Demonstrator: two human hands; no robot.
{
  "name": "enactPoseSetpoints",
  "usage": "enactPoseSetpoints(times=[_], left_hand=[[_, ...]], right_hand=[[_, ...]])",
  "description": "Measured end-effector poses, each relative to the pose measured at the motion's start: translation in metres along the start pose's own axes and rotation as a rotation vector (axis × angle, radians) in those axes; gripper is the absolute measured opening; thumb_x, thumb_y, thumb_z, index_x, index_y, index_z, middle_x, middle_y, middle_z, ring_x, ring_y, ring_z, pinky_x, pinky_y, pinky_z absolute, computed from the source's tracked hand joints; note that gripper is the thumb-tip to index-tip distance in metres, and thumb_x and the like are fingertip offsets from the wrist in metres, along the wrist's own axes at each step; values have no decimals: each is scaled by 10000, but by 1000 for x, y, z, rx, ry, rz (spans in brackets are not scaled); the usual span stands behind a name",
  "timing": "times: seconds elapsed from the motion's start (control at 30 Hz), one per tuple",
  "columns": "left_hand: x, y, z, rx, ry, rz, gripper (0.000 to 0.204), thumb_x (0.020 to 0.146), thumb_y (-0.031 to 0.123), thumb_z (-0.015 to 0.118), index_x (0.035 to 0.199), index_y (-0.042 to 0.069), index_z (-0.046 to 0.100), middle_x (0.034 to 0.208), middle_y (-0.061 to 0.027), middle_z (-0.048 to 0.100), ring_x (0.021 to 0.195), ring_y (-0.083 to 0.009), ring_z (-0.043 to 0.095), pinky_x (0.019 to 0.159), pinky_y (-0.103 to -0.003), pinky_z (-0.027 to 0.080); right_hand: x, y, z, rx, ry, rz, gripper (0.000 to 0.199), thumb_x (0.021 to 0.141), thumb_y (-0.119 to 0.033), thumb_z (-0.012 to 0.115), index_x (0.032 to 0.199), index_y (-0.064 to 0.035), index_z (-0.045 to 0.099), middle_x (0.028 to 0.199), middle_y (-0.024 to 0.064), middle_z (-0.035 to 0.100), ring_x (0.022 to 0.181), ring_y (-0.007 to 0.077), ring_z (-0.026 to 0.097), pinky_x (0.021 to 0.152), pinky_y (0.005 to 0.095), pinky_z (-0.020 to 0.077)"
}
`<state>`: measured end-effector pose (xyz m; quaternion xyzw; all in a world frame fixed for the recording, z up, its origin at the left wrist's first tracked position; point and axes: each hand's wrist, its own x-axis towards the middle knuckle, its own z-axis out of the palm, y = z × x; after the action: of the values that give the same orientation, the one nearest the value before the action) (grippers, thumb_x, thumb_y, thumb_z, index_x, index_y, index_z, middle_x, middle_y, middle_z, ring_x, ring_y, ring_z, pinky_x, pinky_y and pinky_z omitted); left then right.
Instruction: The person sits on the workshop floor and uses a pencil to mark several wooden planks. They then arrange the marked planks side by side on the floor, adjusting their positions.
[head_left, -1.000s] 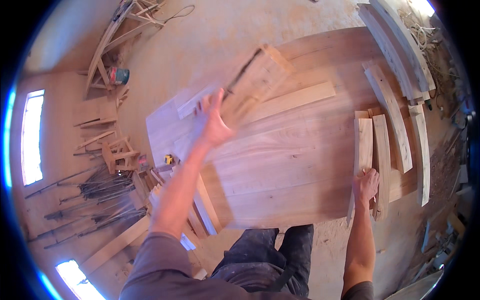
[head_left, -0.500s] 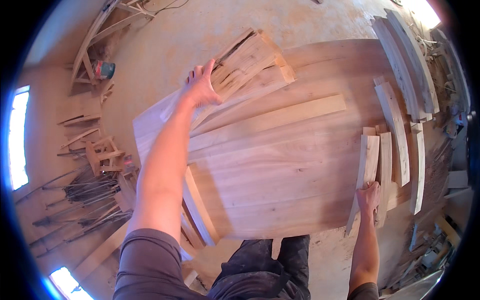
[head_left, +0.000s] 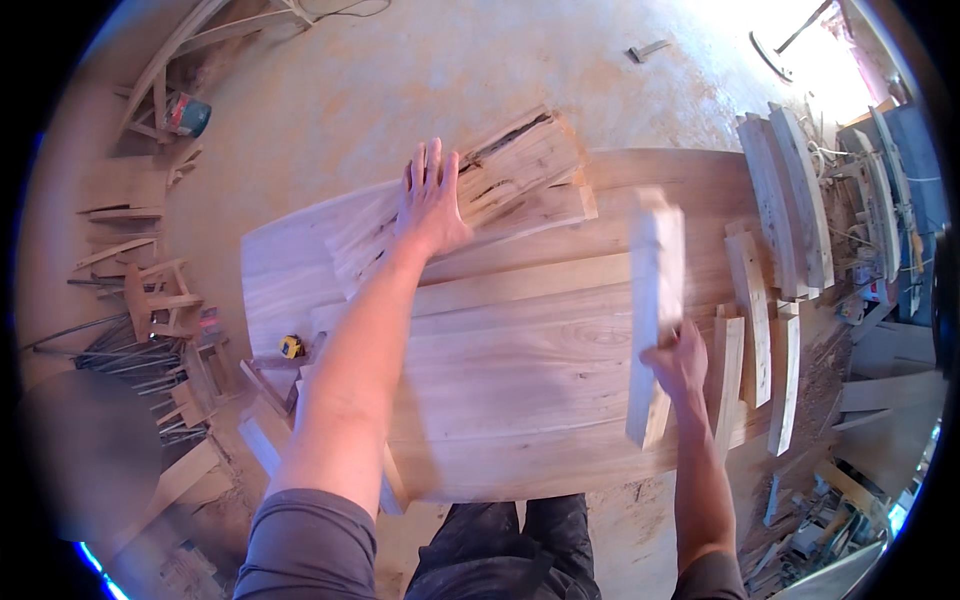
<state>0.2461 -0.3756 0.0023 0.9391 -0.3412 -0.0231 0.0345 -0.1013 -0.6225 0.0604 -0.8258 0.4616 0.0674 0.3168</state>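
Over the wide wooden panel, my right hand grips a short, thick wooden beam, whose far end is blurred by motion. My left hand rests with fingers spread on a rough plank with dark cracks. Beneath that plank lies another pale board, angled across the panel's far left part. A long narrow strip lies across the panel, partly hidden by my left forearm and the raised beam.
Several beams stick out along the panel's right side, among them a curved one. A yellow tape measure sits at the left edge. On the floor are a hammer, a paint can and a bundle of metal rods.
My right hand has lifted the beam from the right-hand row and carried it left over the panel. My left hand's fingers have straightened on the plank. The view has shifted.
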Motion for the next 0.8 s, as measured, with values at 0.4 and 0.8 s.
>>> enactPoseSetpoints(times=[0.4,0.8], left_hand=[[-26,0,20,-146,498,324,816,902,347,689,1593,114,322,1665,-263,269,1545,-477,235,1227,-662,166],[-5,-5,17,-19,574,299,625,995,260,589,1523,36,339,1602,-257,362,1464,-482,349,1186,-613,306]], right_hand=[[122,-269,104,-687,119,-1061,144,775,-277,723,828,-169,801,926,24,777,980,211,706,848,349,487],[100,-213,53,-174,237,-862,540,726,-90,768,1241,-35,616,1187,135,595,1164,347,558,857,417,527]])
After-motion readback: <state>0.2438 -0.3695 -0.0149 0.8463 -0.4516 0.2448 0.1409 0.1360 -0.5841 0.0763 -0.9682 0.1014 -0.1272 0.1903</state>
